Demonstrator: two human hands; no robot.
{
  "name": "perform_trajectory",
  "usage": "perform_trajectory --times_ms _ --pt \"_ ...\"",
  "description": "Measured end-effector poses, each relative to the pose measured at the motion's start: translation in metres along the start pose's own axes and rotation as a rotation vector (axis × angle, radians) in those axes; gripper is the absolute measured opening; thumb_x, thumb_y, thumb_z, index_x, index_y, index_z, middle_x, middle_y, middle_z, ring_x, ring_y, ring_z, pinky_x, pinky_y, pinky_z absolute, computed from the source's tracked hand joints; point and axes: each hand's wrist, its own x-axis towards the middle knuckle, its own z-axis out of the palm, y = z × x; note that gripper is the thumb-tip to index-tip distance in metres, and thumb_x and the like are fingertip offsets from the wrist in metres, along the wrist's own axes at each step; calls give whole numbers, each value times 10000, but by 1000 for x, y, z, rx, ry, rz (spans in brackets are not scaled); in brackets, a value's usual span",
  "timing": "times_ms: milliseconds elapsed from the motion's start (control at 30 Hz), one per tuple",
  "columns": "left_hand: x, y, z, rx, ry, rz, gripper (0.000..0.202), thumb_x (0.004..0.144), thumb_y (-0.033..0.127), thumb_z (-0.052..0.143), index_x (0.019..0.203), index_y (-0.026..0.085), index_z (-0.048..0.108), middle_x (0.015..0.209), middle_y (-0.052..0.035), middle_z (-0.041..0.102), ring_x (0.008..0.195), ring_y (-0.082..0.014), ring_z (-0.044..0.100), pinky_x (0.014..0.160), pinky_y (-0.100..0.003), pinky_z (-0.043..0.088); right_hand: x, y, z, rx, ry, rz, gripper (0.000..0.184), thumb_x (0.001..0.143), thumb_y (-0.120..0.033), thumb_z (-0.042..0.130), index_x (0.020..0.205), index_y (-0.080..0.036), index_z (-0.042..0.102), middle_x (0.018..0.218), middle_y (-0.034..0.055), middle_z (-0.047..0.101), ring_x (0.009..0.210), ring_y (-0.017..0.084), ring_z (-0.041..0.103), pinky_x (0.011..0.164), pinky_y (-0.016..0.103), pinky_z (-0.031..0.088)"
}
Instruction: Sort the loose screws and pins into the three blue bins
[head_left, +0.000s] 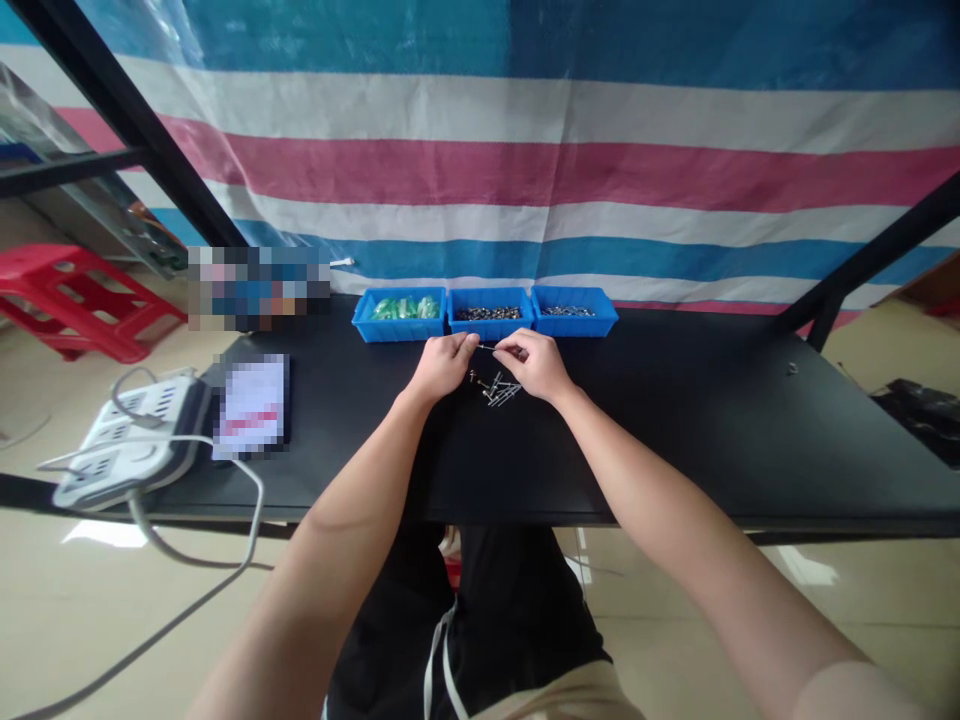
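Note:
My left hand [442,362] and my right hand [536,362] meet over the black table [675,420], both with fingers pinched. Between their fingertips runs a thin metal pin [489,348], held at both ends. Just below it, a small pile of several similar metal pins and screws [499,388] lies on the table between my hands. Behind the hands stand three blue trays: the left tray [399,314] holds green parts, the middle tray [490,312] and the right tray [574,310] hold small dark metal parts.
A white power strip [127,440] with a grey cable sits at the table's left edge, beside a blurred card [253,405]. A red stool [75,300] stands at the far left. A striped tarp hangs behind. A small metal piece [792,369] lies at the right.

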Motion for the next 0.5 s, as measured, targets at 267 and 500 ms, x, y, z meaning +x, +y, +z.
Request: perform_trajectory --times_ms 267,500 --pt "0 -8 3 -155 71 -187 611 890 594 317 458 175 421 441 10 405 455 -96 374 512 -256 313 4 12 -1 301 5 287 236 739 -375 671 651 -161 627 562 -2 595 507 108 528 516 241 413" --pt "1 -6 1 -124 90 -186 628 911 574 282 491 170 516 526 -22 555 550 -127 515 629 -259 400 20 31 -19 712 426 669 242 706 -327 691 613 -159 544 510 -41 514 381 53 454 324 166 257"
